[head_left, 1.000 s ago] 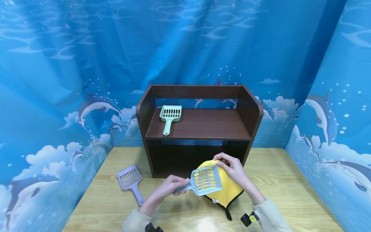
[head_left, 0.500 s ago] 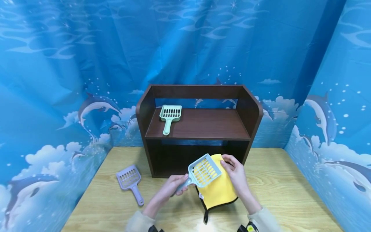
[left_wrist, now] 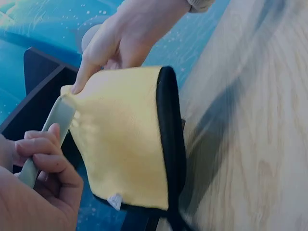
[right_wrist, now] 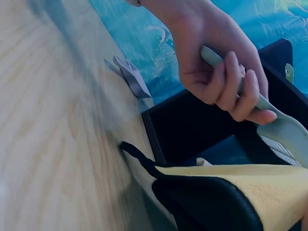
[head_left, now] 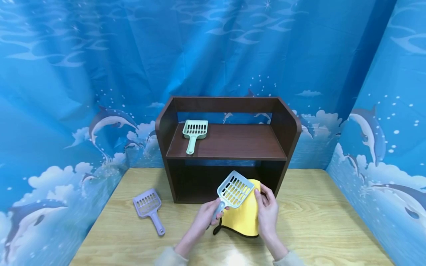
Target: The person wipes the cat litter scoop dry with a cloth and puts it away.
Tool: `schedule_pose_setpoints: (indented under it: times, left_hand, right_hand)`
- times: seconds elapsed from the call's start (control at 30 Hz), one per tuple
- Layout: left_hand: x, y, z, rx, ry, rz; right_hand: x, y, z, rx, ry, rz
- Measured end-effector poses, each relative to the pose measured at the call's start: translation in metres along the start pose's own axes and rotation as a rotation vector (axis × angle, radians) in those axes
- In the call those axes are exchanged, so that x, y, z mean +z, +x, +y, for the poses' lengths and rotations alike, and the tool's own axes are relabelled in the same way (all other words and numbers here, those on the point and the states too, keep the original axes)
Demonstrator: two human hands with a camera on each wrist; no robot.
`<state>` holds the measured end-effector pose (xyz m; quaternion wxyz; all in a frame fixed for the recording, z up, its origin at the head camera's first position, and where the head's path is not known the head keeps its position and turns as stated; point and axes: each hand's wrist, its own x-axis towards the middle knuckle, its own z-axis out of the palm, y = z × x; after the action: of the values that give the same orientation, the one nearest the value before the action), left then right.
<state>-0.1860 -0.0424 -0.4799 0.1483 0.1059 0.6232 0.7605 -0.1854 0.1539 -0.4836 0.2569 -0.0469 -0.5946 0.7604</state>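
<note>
My left hand grips the handle of a light blue slotted litter scoop, its head raised and tilted in front of the shelf. Behind the scoop hangs a yellow cloth with a black edge and a black loop. My right hand pinches the cloth near its top right, thumb in front. In the left wrist view the cloth comes right up to the scoop's edge, a small white tag at its lower corner. The right wrist view shows the left fingers wrapped round the handle.
A dark brown two-level shelf stands at the table's back. On its upper board, at the left, lies a green litter scoop. A purple litter scoop lies on the wooden table to the left. Blue dolphin-print curtains surround the table.
The light blue scoop has tilted more upright, its head rising slightly. My right hand has slid down along the cloth's right side, and the cloth's black loop has swung left.
</note>
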Motion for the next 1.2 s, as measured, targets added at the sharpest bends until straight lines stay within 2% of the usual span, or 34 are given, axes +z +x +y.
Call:
schedule_pose_setpoints:
  times: [0.2, 0.47, 0.6, 0.8, 0.93, 1.2]
  left_hand:
    - [0.009, 0.001, -0.002, 0.027, -0.05, 0.084]
    - [0.011, 0.007, 0.001, 0.028, -0.108, 0.129]
    - [0.012, 0.008, 0.002, 0.024, -0.097, 0.144]
    - [0.014, 0.009, 0.006, 0.015, -0.101, 0.137]
    - [0.015, 0.008, 0.007, 0.026, -0.101, 0.135]
    - [0.011, 0.003, 0.005, 0.045, -0.016, 0.135]
  right_hand:
    - [0.003, -0.008, 0.005, -0.045, 0.019, -0.01]
    - [0.007, -0.023, 0.008, -0.131, -0.067, -0.055]
    - [0.011, -0.034, 0.007, -0.12, -0.074, -0.082]
    - [0.015, -0.044, 0.008, -0.072, -0.075, -0.077]
    - [0.016, -0.041, 0.007, -0.066, -0.052, -0.069]
    - [0.011, -0.023, 0.005, -0.061, -0.017, -0.039]
